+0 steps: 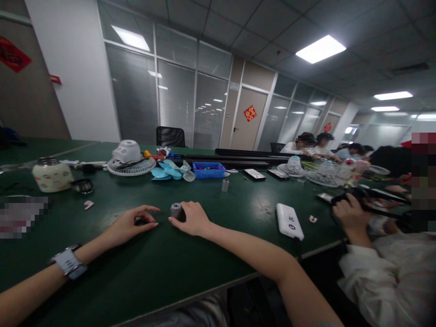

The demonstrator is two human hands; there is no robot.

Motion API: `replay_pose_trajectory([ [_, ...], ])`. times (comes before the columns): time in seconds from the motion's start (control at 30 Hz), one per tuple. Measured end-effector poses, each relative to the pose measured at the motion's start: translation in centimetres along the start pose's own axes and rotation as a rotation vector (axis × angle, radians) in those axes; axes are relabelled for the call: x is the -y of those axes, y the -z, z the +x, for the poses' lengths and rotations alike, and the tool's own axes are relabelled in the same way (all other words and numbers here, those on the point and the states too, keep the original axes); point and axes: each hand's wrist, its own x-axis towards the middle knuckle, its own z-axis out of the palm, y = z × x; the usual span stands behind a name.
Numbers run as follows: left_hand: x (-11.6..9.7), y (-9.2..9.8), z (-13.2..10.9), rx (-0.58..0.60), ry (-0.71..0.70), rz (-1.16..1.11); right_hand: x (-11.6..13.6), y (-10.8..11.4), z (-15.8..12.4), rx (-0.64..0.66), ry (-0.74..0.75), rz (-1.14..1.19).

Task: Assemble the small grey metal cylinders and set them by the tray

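Observation:
My right hand [193,219] rests on the green table [153,268] with its fingers curled round a small grey metal cylinder [175,210], like a little motor. My left hand [131,224] lies beside it, fingers bent over a small dark part [141,222] that I cannot make out. A grey watch [69,262] is on my left wrist. The two hands are a few centimetres apart, near the table's front edge.
A white fan housing on its grille [129,160], blue fan blades [172,171], a blue tray [209,170] and a small metal cylinder [225,185] lie farther back. A white power bank [289,221] lies right. A jar [52,174] stands left. A co-worker's hands [350,211] work at right.

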Motion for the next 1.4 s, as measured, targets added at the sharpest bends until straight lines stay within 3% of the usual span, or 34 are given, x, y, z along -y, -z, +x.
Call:
replay_pose_trajectory([
  [1.4,-0.03,-0.17,-0.04,-0.019,-0.008,-0.033,0.03,-0.08,0.05,0.008,-0.01,-0.023],
])
